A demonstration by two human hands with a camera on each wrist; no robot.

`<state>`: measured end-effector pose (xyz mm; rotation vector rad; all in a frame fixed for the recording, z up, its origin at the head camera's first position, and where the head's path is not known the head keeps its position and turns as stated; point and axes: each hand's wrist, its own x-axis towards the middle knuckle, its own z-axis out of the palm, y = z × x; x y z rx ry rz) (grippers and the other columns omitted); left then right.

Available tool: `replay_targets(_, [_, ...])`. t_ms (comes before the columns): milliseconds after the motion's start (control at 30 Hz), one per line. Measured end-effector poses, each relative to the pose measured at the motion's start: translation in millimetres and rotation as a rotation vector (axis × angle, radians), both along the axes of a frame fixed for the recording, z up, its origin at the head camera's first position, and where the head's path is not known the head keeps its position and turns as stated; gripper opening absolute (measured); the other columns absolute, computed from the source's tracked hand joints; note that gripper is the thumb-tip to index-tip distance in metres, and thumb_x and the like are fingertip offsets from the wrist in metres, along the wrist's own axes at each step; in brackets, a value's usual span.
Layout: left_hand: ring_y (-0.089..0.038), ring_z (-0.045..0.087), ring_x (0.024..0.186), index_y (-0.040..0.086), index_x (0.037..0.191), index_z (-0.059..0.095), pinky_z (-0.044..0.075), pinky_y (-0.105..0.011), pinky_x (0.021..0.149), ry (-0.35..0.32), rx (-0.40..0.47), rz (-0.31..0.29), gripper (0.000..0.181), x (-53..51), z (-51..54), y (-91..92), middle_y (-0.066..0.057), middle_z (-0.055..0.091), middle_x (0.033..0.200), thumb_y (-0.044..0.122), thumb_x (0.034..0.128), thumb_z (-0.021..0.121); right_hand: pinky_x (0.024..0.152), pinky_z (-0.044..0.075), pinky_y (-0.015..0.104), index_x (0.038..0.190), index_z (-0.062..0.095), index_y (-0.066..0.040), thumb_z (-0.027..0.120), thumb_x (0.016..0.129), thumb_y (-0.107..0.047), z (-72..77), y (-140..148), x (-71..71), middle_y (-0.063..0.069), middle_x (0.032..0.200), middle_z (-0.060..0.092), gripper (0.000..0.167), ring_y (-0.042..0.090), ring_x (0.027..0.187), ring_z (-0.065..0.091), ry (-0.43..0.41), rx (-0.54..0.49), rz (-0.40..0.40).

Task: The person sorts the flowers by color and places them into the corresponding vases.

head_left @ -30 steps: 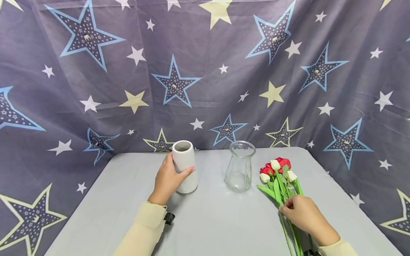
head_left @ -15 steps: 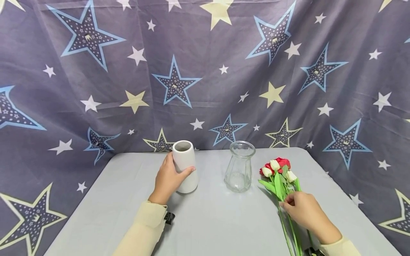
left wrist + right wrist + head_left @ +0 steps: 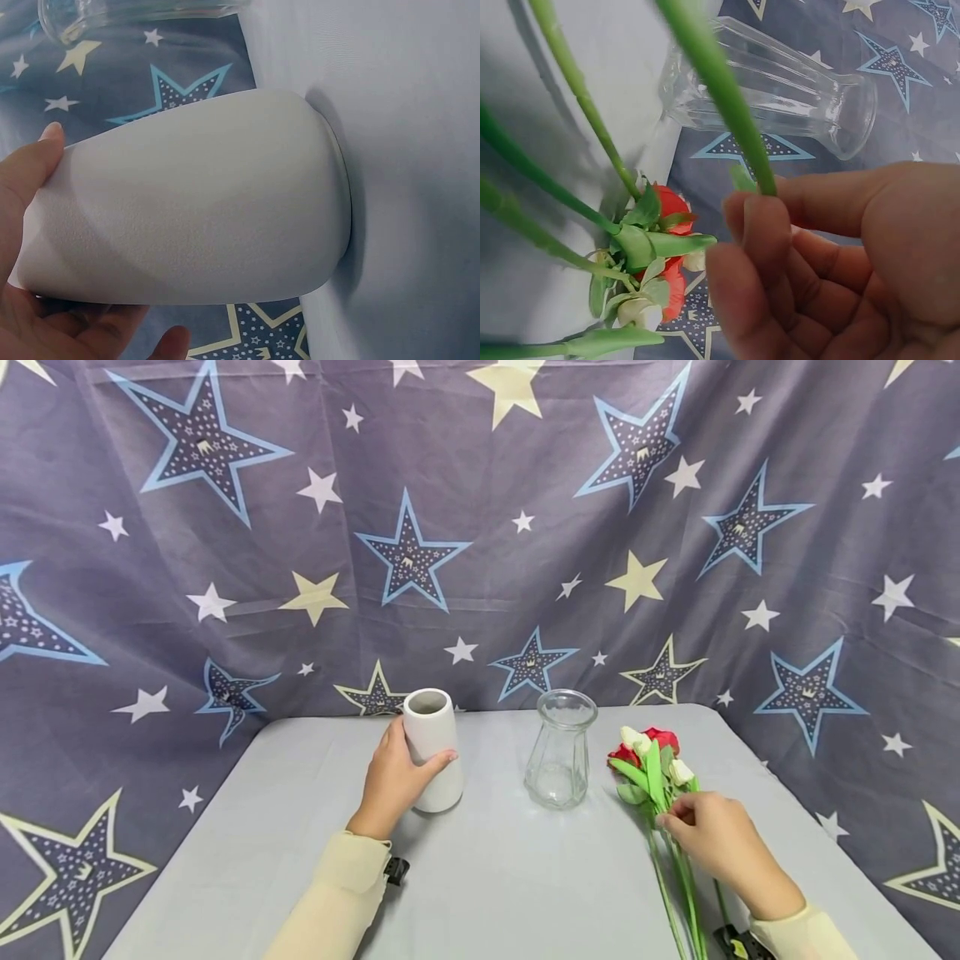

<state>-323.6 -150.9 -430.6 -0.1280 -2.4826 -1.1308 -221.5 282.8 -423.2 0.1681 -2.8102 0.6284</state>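
White and matte, the tapered vase (image 3: 431, 735) stands upright on the grey-covered table (image 3: 487, 881), its mouth facing up, and from my end I see the left hand (image 3: 393, 781) curled round its side, thumb across the near face; the left wrist view shows me fingers reaching along the other side too. I have the right hand (image 3: 712, 835) on the other side of the table, thumb and fingertips pinched together on one green stem (image 3: 720, 97), which in the right wrist view slants in front of the clear glass vase (image 3: 558, 768). Around that grip I see the bunch of flowers (image 3: 666, 742), red blooms and white buds at the far end, with the other stems running toward me. I cannot make out from the right wrist view which bloom tops the pinched stem, since the fingers hide it. The glass vase stands upright between the white one and the flowers, apart from both hands. Behind everything I have a grey-purple cloth (image 3: 480, 477) printed with stars, and cream sleeves (image 3: 330, 897) cover both forearms.
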Motion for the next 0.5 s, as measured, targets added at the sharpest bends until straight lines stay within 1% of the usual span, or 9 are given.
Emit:
replay_targets(200, [-0.038,0.061,0.121,0.005,0.152,0.037,0.051,-0.057,0.098,0.006,-0.012,-0.006,0.100,0.5,-2.8,-0.3,-0.017,0.056,0.136,0.054,0.0801,0.087,0.061,0.045,0.033,0.086,0.079,-0.017,0.078,0.093,-0.025,6.1,-0.8,0.2,-0.010,0.067,0.066,0.011,0.009,0.062,0.055,0.023,-0.019,-0.017])
replay_targets(367, [-0.038,0.061,0.122,0.005,0.152,0.038,0.050,-0.057,0.098,-0.005,-0.006,-0.004,0.101,0.6,-1.8,-0.6,-0.017,0.056,0.136,0.054,0.0795,0.087,0.064,0.049,0.034,0.090,0.079,-0.014,0.078,0.093,-0.025,13.8,-2.4,0.5,-0.011,0.066,0.068,0.011,0.006,0.062,0.060,0.054,-0.038,-0.035])
replay_targets(500, [-0.038,0.061,0.122,0.005,0.152,0.038,0.051,-0.057,0.098,-0.003,-0.005,-0.005,0.100,-0.1,-1.5,-0.5,-0.017,0.056,0.136,0.054,0.0795,0.087,0.067,0.052,0.036,0.095,0.079,-0.010,0.077,0.093,-0.021,19.2,-3.7,-0.3,-0.008,0.074,0.074,0.011,0.006,0.066,0.065,0.088,-0.057,-0.041])
